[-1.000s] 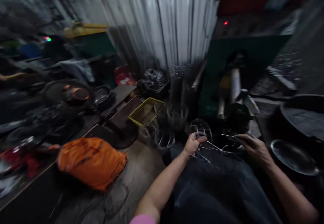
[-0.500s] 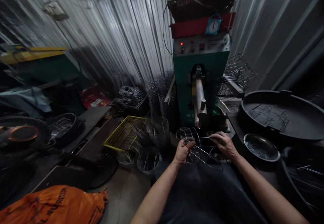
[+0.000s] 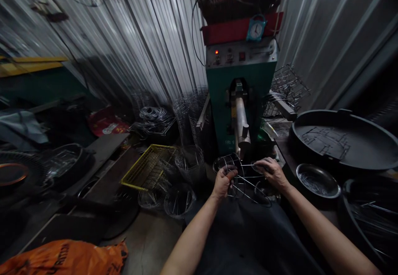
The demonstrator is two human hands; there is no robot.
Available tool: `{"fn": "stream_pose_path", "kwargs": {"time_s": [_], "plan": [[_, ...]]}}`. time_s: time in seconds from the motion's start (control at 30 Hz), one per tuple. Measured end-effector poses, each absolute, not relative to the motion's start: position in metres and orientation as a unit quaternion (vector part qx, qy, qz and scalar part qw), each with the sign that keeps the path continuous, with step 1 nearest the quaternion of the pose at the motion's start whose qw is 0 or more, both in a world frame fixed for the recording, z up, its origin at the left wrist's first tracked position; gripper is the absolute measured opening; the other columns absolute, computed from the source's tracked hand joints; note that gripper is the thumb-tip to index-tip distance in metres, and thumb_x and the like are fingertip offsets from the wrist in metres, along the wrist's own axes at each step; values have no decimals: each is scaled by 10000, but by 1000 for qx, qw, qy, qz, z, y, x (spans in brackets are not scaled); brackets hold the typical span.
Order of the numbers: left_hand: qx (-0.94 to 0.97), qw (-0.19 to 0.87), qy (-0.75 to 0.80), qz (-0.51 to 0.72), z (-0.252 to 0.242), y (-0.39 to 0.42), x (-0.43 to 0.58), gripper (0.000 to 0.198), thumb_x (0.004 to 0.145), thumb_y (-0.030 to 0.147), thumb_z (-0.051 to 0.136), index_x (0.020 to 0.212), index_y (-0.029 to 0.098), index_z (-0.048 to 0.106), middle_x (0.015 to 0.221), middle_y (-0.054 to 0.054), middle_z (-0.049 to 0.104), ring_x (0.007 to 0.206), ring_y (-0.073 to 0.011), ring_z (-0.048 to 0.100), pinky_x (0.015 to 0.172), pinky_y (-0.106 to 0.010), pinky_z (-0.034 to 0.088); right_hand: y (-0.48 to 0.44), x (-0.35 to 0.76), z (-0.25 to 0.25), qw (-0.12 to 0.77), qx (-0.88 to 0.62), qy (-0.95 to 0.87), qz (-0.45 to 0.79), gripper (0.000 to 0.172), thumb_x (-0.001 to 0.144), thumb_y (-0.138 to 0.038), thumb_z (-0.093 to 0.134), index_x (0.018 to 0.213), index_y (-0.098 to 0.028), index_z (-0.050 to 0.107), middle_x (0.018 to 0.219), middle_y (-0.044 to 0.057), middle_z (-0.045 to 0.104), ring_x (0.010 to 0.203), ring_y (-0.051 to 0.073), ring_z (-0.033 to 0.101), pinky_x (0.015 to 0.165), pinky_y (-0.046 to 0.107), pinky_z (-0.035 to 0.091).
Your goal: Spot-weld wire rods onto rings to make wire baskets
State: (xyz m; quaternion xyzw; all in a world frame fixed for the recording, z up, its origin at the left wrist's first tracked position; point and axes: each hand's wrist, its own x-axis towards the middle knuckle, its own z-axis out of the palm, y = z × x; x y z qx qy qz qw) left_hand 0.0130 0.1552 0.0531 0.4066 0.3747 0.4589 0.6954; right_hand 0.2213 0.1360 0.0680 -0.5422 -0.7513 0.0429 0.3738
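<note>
Just below the metal arm (image 3: 241, 119) of the green machine (image 3: 217, 88), my left hand (image 3: 224, 182) is closed on a round wire frame (image 3: 238, 188). Rings and straight wires of the frame stretch to the right, over my dark lap. My right hand (image 3: 273, 173) pinches the end of a thin straight wire (image 3: 248, 165) that runs leftward to the frame. Whether this wire is joined to the frame is hidden near my left fingers.
To the left are a yellow wire basket (image 3: 124, 181), wire cylinders (image 3: 190, 165) and an orange bag (image 3: 68, 258). On the right stand a large black pan (image 3: 367, 142) and a metal bowl (image 3: 334, 190) with small wire pieces.
The whole view has shifted slightly, so the machine and containers appear further left. Both hands keep their hold, with the frame in nearly the same pose.
</note>
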Motion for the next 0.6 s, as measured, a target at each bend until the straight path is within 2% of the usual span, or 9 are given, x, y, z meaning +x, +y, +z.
{"fn": "stream_pose_path", "kwargs": {"time_s": [0.6], "plan": [[417, 691, 365, 465, 46, 173, 18, 328, 581, 334, 672, 822, 144, 559, 504, 74, 464, 296, 0, 286, 295, -155, 178, 154, 225, 69, 388, -533, -749, 64, 175, 814, -301, 461, 812, -227, 620, 783, 45, 624, 753, 188, 521, 702, 334, 403]]}}
